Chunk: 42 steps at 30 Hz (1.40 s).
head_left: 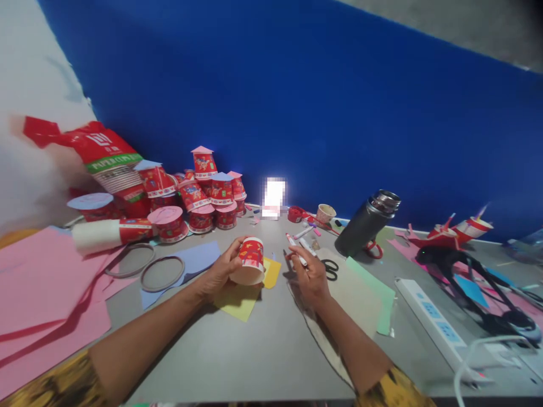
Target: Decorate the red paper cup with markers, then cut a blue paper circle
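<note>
My left hand (224, 265) is wrapped round a red printed paper cup (253, 254). The cup is tilted, its open white mouth facing down and towards me. Right of it, my right hand (309, 277) is closed, with a white marker with red markings (296, 250) between thumb and fingers. Black-handled scissors (331, 270) lie beside this hand, their blades mostly hidden by it. Below the cup are a yellow paper sheet (240, 304) and an orange-yellow piece of paper (272, 273). More markers (306, 246) lie just beyond my right hand.
Decorated red cups (195, 195) are stacked at the left, near a bag of paper cups (108, 152). Pink sheets (42, 288) and two tape rings (162, 274) lie left. A dark thermos (367, 223), power strip (436, 325) and black strapped frame (470, 282) stand right.
</note>
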Each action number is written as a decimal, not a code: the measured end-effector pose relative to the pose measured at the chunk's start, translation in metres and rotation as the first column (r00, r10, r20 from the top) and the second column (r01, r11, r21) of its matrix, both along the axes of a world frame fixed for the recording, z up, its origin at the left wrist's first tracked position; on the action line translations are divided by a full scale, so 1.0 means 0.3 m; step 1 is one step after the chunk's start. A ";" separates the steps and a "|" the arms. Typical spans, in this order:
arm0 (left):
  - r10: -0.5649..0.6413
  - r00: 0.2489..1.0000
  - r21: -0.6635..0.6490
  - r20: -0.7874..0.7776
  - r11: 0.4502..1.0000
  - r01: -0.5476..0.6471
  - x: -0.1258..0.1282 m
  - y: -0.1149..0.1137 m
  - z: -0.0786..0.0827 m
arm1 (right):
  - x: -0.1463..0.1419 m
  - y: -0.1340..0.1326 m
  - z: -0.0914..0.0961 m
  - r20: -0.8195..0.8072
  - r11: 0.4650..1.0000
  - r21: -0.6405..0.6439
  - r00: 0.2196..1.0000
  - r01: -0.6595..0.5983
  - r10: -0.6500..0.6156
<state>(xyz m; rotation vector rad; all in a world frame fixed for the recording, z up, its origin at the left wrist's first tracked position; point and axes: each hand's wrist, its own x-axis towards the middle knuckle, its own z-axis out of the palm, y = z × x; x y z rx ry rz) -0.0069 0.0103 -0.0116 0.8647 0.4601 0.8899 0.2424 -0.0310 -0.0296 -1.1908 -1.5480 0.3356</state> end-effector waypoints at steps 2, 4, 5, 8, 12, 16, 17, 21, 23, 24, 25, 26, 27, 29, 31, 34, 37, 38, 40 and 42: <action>0.005 1.000 -0.031 0.008 1.000 -0.004 0.005 -0.002 -0.013 | -0.022 -0.017 -0.004 0.005 0.998 -0.014 0.998 -0.067 0.067; 0.021 1.000 -0.031 -0.007 0.999 -0.021 0.012 -0.006 -0.015 | -0.044 -0.030 -0.006 0.020 0.994 0.003 0.994 -0.106 0.106; 0.029 0.999 -0.018 -0.022 0.999 -0.029 0.016 -0.009 -0.011 | -0.053 -0.035 -0.008 0.024 0.993 0.014 0.993 -0.114 0.114; 0.031 0.997 0.001 -0.067 1.000 -0.031 0.030 -0.019 0.013 | -0.074 -0.042 -0.011 0.030 0.993 0.025 0.993 -0.113 0.112; 0.012 0.996 -0.023 -0.093 1.000 -0.015 0.044 -0.023 0.036 | -0.083 -0.048 -0.007 0.083 0.995 0.058 0.994 -0.080 0.075; 0.084 0.970 0.121 -0.226 0.991 -0.058 0.031 -0.006 0.044 | -0.078 -0.053 0.005 0.144 0.984 0.152 0.987 -0.094 0.072; 0.135 0.948 0.190 -0.289 0.978 -0.082 0.025 -0.002 0.048 | -0.075 -0.054 0.008 0.161 0.980 0.172 0.984 -0.100 0.072; 0.271 0.858 0.367 -0.435 0.924 -0.106 0.011 0.002 0.068 | -0.060 -0.060 0.026 0.254 0.978 0.178 0.965 -0.107 0.060; 0.315 0.852 0.396 -0.418 0.907 -0.141 0.012 -0.001 0.071 | -0.050 -0.062 0.041 0.283 0.984 0.139 0.956 -0.116 0.073; 0.334 0.849 0.409 -0.409 0.899 -0.157 0.013 -0.003 0.070 | -0.045 -0.061 0.049 0.289 0.983 0.137 0.954 -0.126 0.082; 0.346 0.845 0.420 -0.407 0.893 -0.163 0.013 -0.003 0.068 | -0.038 -0.060 0.055 0.284 0.984 0.135 0.956 -0.118 0.075; 0.349 0.842 0.432 -0.411 0.888 -0.157 0.012 -0.002 0.066 | -0.031 -0.057 0.060 0.272 0.986 0.136 0.961 -0.097 0.057; 0.350 0.839 0.448 -0.416 0.882 -0.146 0.010 0.001 0.065 | -0.023 -0.053 0.061 0.250 0.989 0.135 0.968 -0.067 0.031; 0.371 0.832 0.496 -0.413 0.858 -0.136 0.005 0.009 0.062 | -0.005 -0.043 0.056 0.158 0.994 0.113 0.987 0.002 -0.020; 0.399 0.825 0.546 -0.402 0.827 -0.134 -0.001 0.017 0.059 | 0.015 -0.030 0.046 -0.032 0.997 0.042 0.998 0.062 -0.061; 0.421 0.816 0.606 -0.397 0.787 -0.112 -0.005 0.025 0.050 | 0.038 -0.006 0.059 -0.467 0.989 -0.118 0.874 0.090 -0.135; 0.459 0.791 0.651 -0.405 0.752 -0.103 -0.002 0.035 0.046 | 0.037 0.028 0.134 -0.783 0.988 -0.140 0.618 -0.064 -0.071; 0.459 0.788 0.655 -0.409 0.749 -0.096 -0.001 0.041 0.048 | 0.030 0.041 0.168 -0.833 0.979 -0.140 0.553 -0.148 -0.035; 0.437 0.795 0.660 -0.422 0.749 -0.061 0.001 0.057 0.055 | 0.004 0.063 0.230 -0.870 0.947 -0.142 0.492 -0.290 0.020; 0.402 0.811 0.672 -0.424 0.741 -0.016 0.002 0.075 0.063 | -0.033 0.079 0.259 -0.868 0.904 -0.149 0.491 -0.401 0.075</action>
